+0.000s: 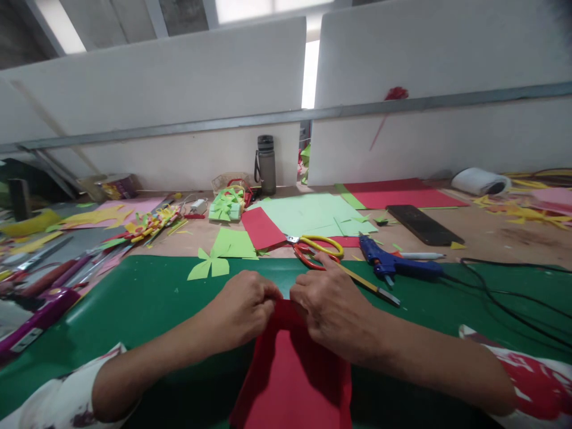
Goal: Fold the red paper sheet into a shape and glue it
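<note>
Both of my hands grip the far edge of a red paper sheet point(297, 375) that stretches down toward me over the green mat. My left hand point(245, 307) pinches its left corner, fingers curled. On the right corner, my right hand point(333, 304) is closed in the same way, with its index finger pointing out. Just beyond the right hand lie scissors point(308, 250) with red and yellow handles. A thin yellow stick-like tool point(370, 285) with a metal tip rests beside that hand. A green paper flower shape point(210, 265) lies beyond the left hand.
A blue glue gun point(384, 259) with a black cord and a dark phone point(424, 225) lie at right. Pale green sheets point(313, 211) and a small red piece point(263, 228) lie farther back, near a grey bottle point(267, 167). Paper flowers point(152, 223) and tools sit at left.
</note>
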Demonstrator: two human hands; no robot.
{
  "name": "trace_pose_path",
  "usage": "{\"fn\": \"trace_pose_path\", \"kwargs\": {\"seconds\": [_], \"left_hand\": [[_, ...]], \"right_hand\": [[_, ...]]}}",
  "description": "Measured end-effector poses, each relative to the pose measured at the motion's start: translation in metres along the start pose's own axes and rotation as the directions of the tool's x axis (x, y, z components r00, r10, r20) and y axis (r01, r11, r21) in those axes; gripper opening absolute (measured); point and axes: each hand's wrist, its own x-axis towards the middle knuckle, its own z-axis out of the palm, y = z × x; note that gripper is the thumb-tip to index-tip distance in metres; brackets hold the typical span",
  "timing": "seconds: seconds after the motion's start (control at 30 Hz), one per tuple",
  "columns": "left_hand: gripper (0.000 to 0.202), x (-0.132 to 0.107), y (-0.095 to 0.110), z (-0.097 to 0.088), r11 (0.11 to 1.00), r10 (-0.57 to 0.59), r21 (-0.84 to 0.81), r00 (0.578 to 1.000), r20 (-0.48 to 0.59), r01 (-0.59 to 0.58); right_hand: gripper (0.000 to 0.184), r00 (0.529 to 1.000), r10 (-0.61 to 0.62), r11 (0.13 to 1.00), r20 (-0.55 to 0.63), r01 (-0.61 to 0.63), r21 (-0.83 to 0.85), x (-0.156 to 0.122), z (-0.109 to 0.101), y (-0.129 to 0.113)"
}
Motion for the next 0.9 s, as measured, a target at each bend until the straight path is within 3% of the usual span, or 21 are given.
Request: {"fn": "trace_pose_path", "kwargs": {"seconds": [0.13, 0.23, 0.53, 0.9], "left_hand": [[0.036, 0.001, -0.008, -0.002, 0.996, -0.010, -0.089, 0.999, 0.043, 0.013], [0.035, 0.001, -0.012, -0.007, 0.996, -0.010, -0.092, 1.000, -0.016, 0.008], [0.024, 0.007, -0.003, 0.000, 0.993, -0.015, 0.112, 0.997, -0.077, 0.024], [0.022, 0.006, -0.001, 0.001, 0.993, 0.021, 0.120, 0.985, -0.172, -0.001]], "right_hand": [[0.016, 1.000, 0.024, 0.999, 0.017, -0.024, 0.034, 0.001, -0.001, 0.003], [0.015, 0.998, 0.057, 0.996, 0.011, -0.058, 0.071, 0.003, -0.002, 0.006], [0.016, 0.996, 0.090, 0.987, 0.010, -0.090, 0.133, 0.003, 0.002, 0.007], [0.016, 0.994, 0.093, 0.987, -0.058, -0.085, 0.136, 0.003, -0.001, 0.005]]}}
